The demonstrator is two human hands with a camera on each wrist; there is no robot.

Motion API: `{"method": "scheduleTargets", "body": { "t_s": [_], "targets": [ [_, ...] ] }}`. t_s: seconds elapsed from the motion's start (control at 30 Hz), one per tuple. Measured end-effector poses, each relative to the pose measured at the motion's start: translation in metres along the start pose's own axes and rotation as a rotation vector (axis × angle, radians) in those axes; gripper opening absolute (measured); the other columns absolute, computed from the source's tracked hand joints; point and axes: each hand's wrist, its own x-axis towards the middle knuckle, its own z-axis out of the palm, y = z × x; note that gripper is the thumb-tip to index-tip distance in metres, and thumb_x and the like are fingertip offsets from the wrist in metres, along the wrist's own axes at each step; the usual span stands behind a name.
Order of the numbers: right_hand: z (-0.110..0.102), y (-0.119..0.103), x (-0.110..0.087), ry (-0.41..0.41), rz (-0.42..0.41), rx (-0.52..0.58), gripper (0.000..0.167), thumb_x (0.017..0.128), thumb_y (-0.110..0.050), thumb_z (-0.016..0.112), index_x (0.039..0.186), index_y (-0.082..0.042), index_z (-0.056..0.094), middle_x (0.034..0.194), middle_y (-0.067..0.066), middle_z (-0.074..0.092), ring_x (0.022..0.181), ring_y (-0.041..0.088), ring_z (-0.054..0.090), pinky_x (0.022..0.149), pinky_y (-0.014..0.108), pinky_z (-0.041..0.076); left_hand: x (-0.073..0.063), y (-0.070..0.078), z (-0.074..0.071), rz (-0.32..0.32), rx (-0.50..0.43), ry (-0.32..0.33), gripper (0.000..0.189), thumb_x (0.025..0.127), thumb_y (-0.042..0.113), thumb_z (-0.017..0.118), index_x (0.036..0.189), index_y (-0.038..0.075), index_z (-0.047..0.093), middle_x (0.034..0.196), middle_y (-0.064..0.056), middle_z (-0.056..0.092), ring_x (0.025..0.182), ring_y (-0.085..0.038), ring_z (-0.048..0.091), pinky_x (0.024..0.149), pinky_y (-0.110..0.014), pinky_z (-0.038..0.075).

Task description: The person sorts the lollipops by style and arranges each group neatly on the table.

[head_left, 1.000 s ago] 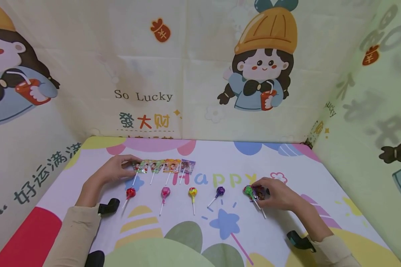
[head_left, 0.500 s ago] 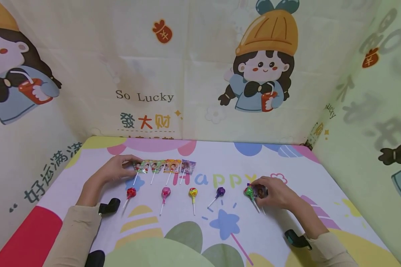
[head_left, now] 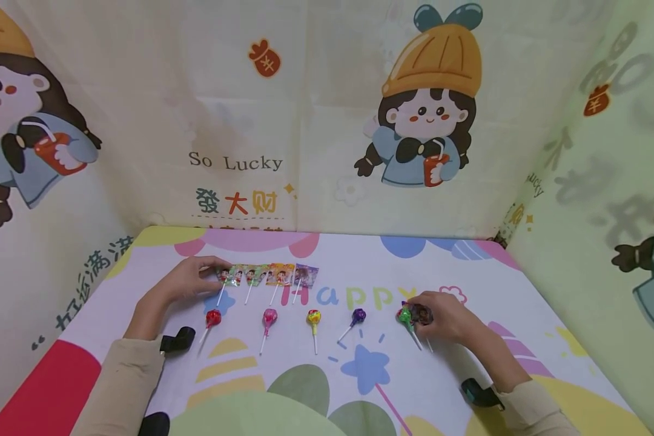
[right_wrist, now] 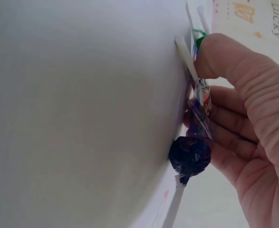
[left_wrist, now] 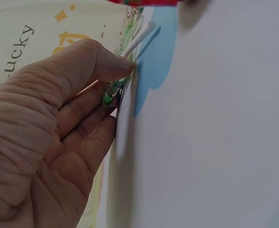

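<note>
At the left end of a row of flat-wrapped lollipops [head_left: 280, 274], my left hand [head_left: 188, 280] pinches the green-wrapped lollipop [head_left: 233, 276]. Its white stick [left_wrist: 140, 39] juts out past the thumb in the left wrist view. My right hand [head_left: 448, 318] holds a dark, flat-wrapped lollipop [head_left: 422, 313] between thumb and fingers, low over the table. Against it, on its left, lies a round green lollipop [head_left: 404, 316]. In the right wrist view a purple wrapper [right_wrist: 199, 111] shows at the fingers, with a dark round lollipop [right_wrist: 190, 156] beside it. My fingers partly hide both held lollipops.
In front of the row lie round lollipops, spaced apart: red [head_left: 213, 318], pink [head_left: 269, 318], yellow [head_left: 313, 318] and purple [head_left: 358, 316]. The printed tabletop [head_left: 218, 372] meets patterned cloth walls [head_left: 327, 121] at the back and sides.
The dark lollipop in my right hand has shifted slightly, and its stick shows less. My left hand stays on the green-wrapped lollipop. The head view has tilted a little.
</note>
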Motion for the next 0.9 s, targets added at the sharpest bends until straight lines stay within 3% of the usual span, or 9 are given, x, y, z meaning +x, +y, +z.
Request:
{"method": "scheduleTargets", "body": {
  "t_s": [0.27,0.6,0.77,0.9],
  "targets": [
    [-0.001,-0.012,0.003,-0.014,-0.032,-0.102,0.043,0.073,-0.014,0.087,0.113,-0.002,0.075,0.097,0.003,0.073,0.081,0.012,0.061,0.076,0.035,0.060,0.000,-0.002,0.000,0.002,-0.022,-0.002,0.046,0.086,0.009,0.079,0.131,0.010,0.068,0.142,-0.019,0.058,0.139,-0.043,0.044,0.114,-0.057,0.038],
    [0.001,-0.011,0.005,0.007,-0.040,-0.097,0.041,0.070,-0.010,0.086,0.109,-0.002,0.075,0.095,0.002,0.073,0.080,0.011,0.061,0.073,0.033,0.058,-0.002,-0.002,0.000,0.000,-0.023,-0.005,0.047,0.087,0.010,0.079,0.132,0.011,0.067,0.143,-0.019,0.057,0.140,-0.043,0.044,0.114,-0.057,0.039],
    [-0.004,-0.018,0.011,-0.075,-0.023,-0.127,0.019,0.075,-0.008,0.083,0.087,-0.012,0.069,0.075,-0.008,0.058,0.068,0.010,0.048,0.061,0.026,0.045,-0.001,-0.004,-0.001,0.004,-0.019,-0.001,0.046,0.087,0.010,0.079,0.132,0.011,0.067,0.142,-0.019,0.058,0.140,-0.043,0.044,0.114,-0.056,0.039],
    [-0.012,-0.026,0.016,-0.128,-0.015,-0.157,0.026,0.074,-0.002,0.077,0.070,-0.017,0.056,0.063,-0.009,0.040,0.061,0.010,0.037,0.055,0.024,0.031,0.000,-0.004,0.000,0.010,-0.011,-0.008,0.046,0.087,0.011,0.079,0.132,0.011,0.067,0.142,-0.019,0.058,0.139,-0.042,0.044,0.114,-0.056,0.040]
  ]
}}
